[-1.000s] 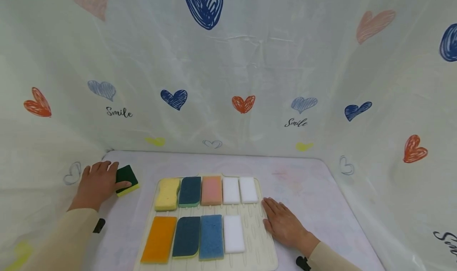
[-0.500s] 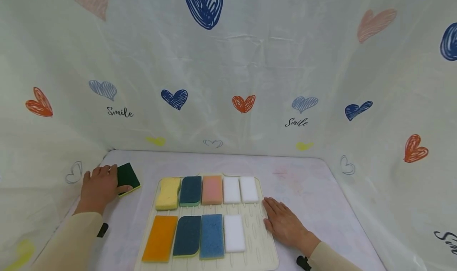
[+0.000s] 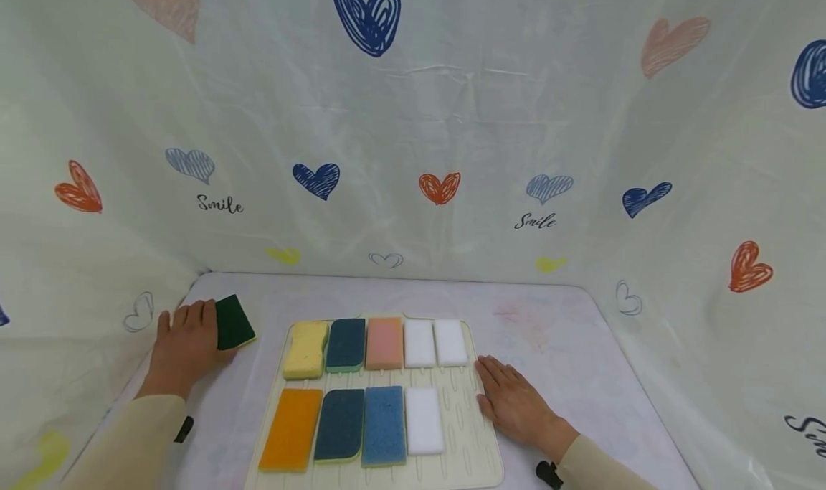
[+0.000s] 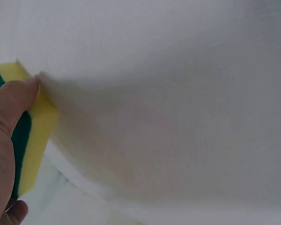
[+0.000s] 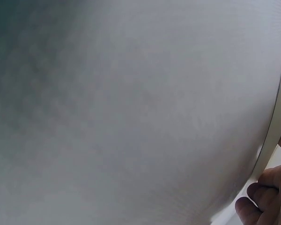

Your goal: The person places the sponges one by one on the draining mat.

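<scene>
At the far left of the table in the head view, my left hand (image 3: 186, 345) holds a dark green and yellow scouring sponge (image 3: 234, 323), green face up. The left wrist view shows the thumb (image 4: 19, 96) pressed along one side of this sponge, over the green and yellow layers, with a fingertip (image 4: 18, 211) below. My right hand (image 3: 518, 407) lies with extended fingers at the right edge of a cream ridged mat (image 3: 467, 418). In the right wrist view its fingers (image 5: 264, 201) are partly visible beside the pale rim.
Two rows of sponges lie on the mat, among them a yellow sponge (image 3: 306, 350), a pink sponge (image 3: 383, 343), an orange sponge (image 3: 291, 430), a blue sponge (image 3: 383, 425) and several white sponges. A heart-printed curtain (image 3: 445, 117) surrounds the white table (image 3: 542, 332).
My left hand has shifted slightly right and nearer with the scouring sponge, which shows less of its yellow side. The thumb has slipped lower along its edge. My right hand stays put.
</scene>
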{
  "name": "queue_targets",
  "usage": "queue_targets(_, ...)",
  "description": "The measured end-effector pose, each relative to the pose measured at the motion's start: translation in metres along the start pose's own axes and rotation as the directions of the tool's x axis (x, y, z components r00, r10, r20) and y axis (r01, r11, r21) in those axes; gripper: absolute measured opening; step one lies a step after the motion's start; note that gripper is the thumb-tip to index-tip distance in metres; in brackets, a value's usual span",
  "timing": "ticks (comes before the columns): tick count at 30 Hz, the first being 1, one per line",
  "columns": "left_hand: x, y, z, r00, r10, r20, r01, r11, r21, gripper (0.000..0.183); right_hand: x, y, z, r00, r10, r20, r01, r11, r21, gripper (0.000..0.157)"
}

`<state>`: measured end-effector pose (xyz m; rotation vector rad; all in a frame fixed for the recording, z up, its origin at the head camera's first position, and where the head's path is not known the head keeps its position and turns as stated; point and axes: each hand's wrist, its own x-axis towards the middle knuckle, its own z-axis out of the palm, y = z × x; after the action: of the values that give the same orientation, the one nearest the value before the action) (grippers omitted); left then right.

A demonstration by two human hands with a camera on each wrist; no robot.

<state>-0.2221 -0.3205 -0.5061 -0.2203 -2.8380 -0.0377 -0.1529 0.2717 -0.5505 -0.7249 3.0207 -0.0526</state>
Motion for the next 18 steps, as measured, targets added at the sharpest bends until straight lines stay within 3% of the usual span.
queue_targets(6, 0.0, 0.003, -0.001, 0.988, 0.063, -0.14, -0.063, 0.998, 0.0, 0.114, 0.0, 0.0, 0.0, 1.0, -0.014, -0.012, 0.014, 1.0, -0.007, 0.06)
queue_targets(18, 0.005, 0.02, -0.016, 0.998, 0.007, -0.058, -0.008, 1.0, -0.016, 0.114, 0.0, 0.0, -0.001, 1.0, -0.022, -0.006, 0.022, 0.999, -0.037, 0.061)
